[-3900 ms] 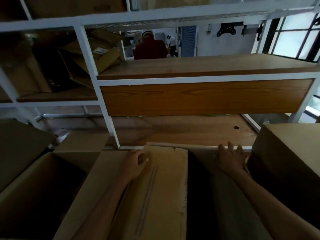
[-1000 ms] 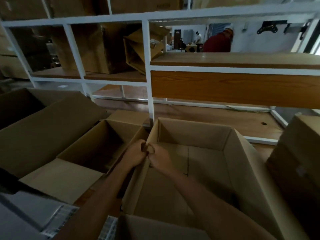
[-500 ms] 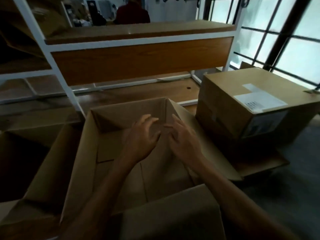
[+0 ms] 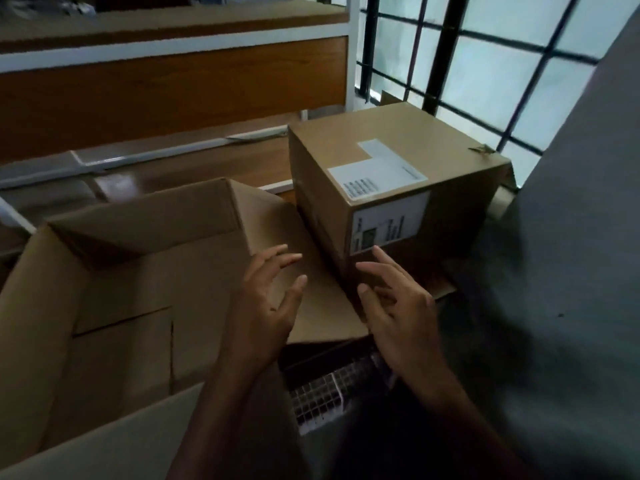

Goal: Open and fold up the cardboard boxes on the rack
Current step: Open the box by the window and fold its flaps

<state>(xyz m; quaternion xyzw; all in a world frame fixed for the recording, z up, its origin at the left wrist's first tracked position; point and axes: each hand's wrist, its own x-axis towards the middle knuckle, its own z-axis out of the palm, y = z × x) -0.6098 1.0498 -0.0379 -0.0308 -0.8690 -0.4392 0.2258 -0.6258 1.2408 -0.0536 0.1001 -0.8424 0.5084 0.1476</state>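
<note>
Fingers spread on both hands, left hand point(image 4: 265, 306) and right hand point(image 4: 401, 306), gripping nothing, poised above the open box's point(image 4: 114, 271) right flap. Sealed box point(image 4: 391, 188) stands just beside that flap's right edge, at the rack's point(image 4: 173, 88) right end near the window point(image 4: 502, 64).

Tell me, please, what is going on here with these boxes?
A person is working through cardboard boxes at a rack. The open box in front of them stands with its flaps up and nothing visible inside. Both hands are empty, fingers spread: the left hand hovers over that box's right edge, and the right hand reaches toward the closed box with white labels, which sits to the right by the window.
</note>
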